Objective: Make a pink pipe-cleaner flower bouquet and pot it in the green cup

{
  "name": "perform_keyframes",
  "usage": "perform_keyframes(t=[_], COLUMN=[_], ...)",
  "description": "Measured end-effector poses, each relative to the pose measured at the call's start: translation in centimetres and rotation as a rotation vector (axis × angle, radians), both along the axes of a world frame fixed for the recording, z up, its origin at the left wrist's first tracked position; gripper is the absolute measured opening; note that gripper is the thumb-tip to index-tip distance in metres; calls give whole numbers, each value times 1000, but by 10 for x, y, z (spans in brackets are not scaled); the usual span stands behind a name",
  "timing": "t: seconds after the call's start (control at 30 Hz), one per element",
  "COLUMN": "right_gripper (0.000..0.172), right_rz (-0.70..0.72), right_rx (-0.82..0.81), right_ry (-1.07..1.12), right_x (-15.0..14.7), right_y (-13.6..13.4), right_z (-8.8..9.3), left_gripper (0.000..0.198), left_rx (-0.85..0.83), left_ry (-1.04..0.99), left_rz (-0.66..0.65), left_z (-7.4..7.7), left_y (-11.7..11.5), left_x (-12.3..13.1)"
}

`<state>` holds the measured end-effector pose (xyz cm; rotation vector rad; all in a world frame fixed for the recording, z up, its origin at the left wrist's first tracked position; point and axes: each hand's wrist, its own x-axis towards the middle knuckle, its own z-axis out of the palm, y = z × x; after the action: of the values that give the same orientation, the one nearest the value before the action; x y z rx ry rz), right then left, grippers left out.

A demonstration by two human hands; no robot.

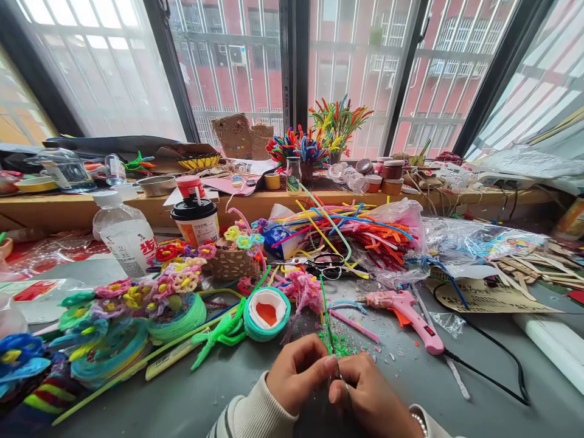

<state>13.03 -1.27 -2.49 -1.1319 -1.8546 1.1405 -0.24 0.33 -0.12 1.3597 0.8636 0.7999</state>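
Currently, the left hand (pixel 298 374) is pinching a green strand (pixel 325 304) between its fingers (pixel 318 368), the strand extending beyond them; the right hand (pixel 371 389) is gripping a slim metal tool (pixel 338 367), type unclear. Green bits (pixel 343 345) are lying on the tabletop (pixel 396 389) just beyond the fingers.

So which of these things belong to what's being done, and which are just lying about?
Seemingly part of the job:
green pipe cleaner, by the fingers
slim metal tool, probably scissors
green clippings beneath

Apparently just lying about:
pink glue gun
lidded cup
plastic bottle
teal ring
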Motion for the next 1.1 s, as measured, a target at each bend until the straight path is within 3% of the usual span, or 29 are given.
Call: perform_keyframes(t=[0.13,0.3,0.47,0.67,0.87,1.1], right_gripper=[65,65,63,64,64,64], right_rz=[-97,20,-50,30,-95,52], right_rx=[7,-13,12,1,-23,-63], right_ry=[-76,9,-50,14,-73,106], right_x=[0,0,1,2,2,2], right_y=[1,0,1,0,2,-1], right_z=[-5,1,-3,-1,-8,3], left_gripper=[35,39,36,41,38,34], left_rx=[-4,-21,-2,-6,-35,-48], left_ry=[-8,-6,-14,4,-47,-90], left_rz=[35,-6,29,-10,68,35], left_z=[-1,0,-2,1,1,-5], left_y=[0,0,0,0,-2,1], left_x=[-1,0,0,2,2,-1])
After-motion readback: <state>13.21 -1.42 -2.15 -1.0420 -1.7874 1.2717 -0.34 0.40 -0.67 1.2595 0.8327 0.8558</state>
